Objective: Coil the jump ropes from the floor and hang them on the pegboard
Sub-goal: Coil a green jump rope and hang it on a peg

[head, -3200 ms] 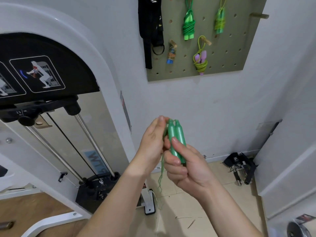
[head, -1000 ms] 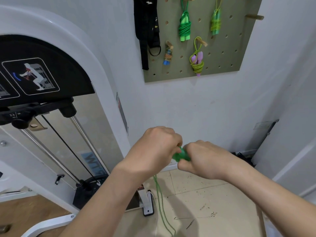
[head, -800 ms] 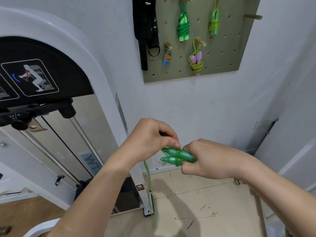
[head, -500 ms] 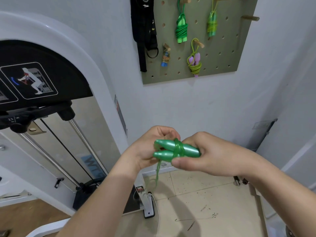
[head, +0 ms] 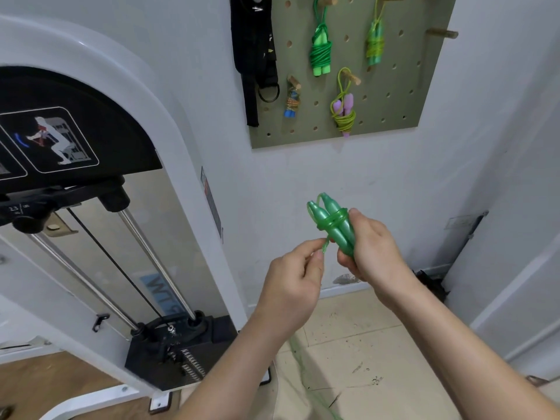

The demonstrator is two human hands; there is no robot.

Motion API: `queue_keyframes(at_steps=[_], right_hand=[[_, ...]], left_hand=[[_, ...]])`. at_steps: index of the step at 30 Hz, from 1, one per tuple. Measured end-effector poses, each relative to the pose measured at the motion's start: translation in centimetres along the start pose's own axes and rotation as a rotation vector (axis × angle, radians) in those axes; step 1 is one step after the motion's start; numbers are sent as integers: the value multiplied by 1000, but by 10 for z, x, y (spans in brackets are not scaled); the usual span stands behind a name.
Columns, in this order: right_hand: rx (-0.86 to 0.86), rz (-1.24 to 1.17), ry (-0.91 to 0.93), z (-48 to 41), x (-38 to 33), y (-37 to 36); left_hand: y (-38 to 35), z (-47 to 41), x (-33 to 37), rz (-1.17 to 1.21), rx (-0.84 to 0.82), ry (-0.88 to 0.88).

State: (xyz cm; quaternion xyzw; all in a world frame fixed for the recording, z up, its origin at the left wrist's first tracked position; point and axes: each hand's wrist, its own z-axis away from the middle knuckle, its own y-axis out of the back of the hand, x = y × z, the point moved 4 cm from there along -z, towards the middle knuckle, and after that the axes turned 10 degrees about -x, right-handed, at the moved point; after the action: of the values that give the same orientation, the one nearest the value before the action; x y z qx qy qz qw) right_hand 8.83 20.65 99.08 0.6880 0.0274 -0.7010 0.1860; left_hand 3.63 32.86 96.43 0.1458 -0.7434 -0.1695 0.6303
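Note:
My right hand (head: 374, 253) grips the two green jump rope handles (head: 331, 222) side by side, tips pointing up. A few turns of green rope are wound around them. Just left of the handles, my left hand (head: 295, 281) pinches the rope (head: 325, 245); the loose rope (head: 300, 356) trails down to the floor behind my left forearm. On the wall above hangs the olive pegboard (head: 400, 101). It carries a coiled green rope (head: 320, 53), a light green rope (head: 375, 45) and a purple-handled rope (head: 344, 112).
A white cable exercise machine (head: 91, 207) with a black weight stack (head: 178, 347) fills the left. Black straps (head: 256, 56) hang at the pegboard's left edge, beside a small multicoloured bundle (head: 292, 100). A bare wooden peg (head: 442, 33) sticks out at the board's upper right. The floor is tiled.
The handles turned from lying sideways to pointing up. More rope turns sit around them. My left hand came off the handles and now pinches the rope below them.

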Motion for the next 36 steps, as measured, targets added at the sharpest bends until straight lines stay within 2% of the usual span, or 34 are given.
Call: queue_keyframes(at_steps=[4, 8, 11, 15, 17, 20, 22, 24, 27, 31, 33, 36], right_hand=[[48, 149, 22, -5, 5, 2], [-45, 548, 40, -5, -1, -2], [-185, 753, -39, -4, -3, -3], [-382, 1017, -30, 5, -13, -9], [-466, 1101, 11, 11, -20, -11], [-528, 1093, 58, 16, -26, -11], [-508, 1038, 101, 17, -29, -10], [-419, 974, 144, 14, -31, -8], [-313, 674, 196, 9, -30, -5], [-365, 251, 193, 10, -31, -11], [-378, 88, 145, 11, -30, -13], [-274, -114, 41, 11, -21, -15]], left_hand=[[7, 5, 17, -543, -47, -106], [18, 5, 29, -876, -17, -250], [27, 2, 31, -1001, -35, -368], [37, -2, 36, -981, -109, -452], [41, -4, 39, -846, -208, -449], [50, -8, 34, -444, -345, -238], [52, -11, 28, -280, -355, -103], [51, -13, 25, -175, -353, -56], [47, -14, 18, 129, -351, 15], [29, -9, 0, 642, -406, 121], [15, -4, -3, 811, -366, 196], [-4, 0, -5, 977, -260, 247]])
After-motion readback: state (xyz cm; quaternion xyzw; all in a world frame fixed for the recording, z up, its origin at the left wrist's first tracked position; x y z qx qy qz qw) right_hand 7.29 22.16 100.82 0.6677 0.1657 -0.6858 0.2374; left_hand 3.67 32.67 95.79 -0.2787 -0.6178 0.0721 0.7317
